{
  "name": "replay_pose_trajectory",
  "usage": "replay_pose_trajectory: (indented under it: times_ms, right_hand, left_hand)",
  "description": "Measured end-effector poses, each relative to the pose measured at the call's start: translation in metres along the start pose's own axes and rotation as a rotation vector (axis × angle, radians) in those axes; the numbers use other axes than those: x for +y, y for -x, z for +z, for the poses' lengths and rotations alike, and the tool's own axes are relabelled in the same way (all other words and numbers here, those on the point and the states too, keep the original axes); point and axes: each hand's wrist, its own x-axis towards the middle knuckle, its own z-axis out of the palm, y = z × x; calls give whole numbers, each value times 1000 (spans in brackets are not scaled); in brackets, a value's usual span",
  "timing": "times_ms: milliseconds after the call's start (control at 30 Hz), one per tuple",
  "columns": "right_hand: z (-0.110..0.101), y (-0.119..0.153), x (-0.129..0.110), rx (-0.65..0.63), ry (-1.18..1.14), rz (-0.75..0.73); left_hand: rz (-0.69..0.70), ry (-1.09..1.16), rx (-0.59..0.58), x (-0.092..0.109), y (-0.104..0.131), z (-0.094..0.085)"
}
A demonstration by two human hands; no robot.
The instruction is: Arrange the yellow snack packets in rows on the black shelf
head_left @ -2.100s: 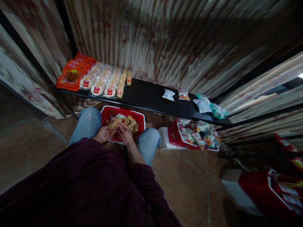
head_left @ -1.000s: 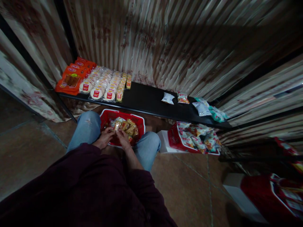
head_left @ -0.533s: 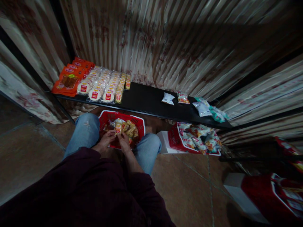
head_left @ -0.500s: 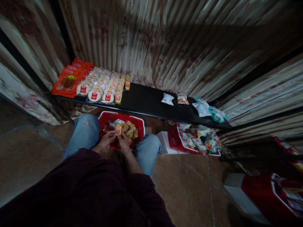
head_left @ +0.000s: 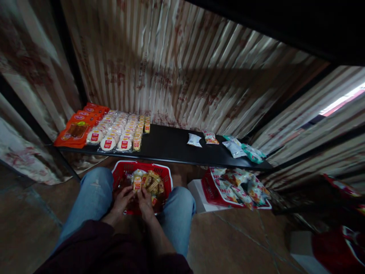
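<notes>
- In my head view, my left hand [head_left: 122,198] is pinched narrow on the lower left of a yellow packet [head_left: 137,184].
- My right hand [head_left: 145,204] pinches the packet's lower right; it stands label-up over the red basket [head_left: 124,166] between my knees.
- More packets [head_left: 154,183] lie loose in there, at 2 o'clock from my grip.
- On the shelf [head_left: 168,146]: orange bags [head_left: 75,128] near 11, a yellow row [head_left: 137,140] at 12, white bag [head_left: 194,140] between 1 and 2.
- Second basket [head_left: 208,190]: 3 o'clock, full of bags.
</notes>
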Motion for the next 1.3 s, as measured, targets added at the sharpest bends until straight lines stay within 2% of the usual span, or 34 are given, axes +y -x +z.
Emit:
replay_pose_trajectory:
  times_ms: [133,233,367,500,667,800,1100,1300]
  right_hand:
    - [-2,0,2,-12,-12,49]
    - [-4,0,3,39,42,43]
    - [-5,-2,3,130,94,-4]
    - [-5,-5,1,144,64,-56]
    - [-8,-10,-1,150,115,-71]
    - [-13,-17,-5,190,104,-96]
    - [-24,-39,-35,196,136,-57]
    - [-26,-48,-52,235,126,-107]
  left_hand:
    - [44,-57,29,4,1,0]
    - [83,-88,32,7,2,1]
    - [122,-82,25,8,1,3]
    - [145,-109,42,8,-4,7]
    - [298,-222,54,3,-14,11]
    - [371,-266,19,3,-21,19]
    - [454,-330,4,29,-25,40]
    - [541,-379,62,55,-20,57]
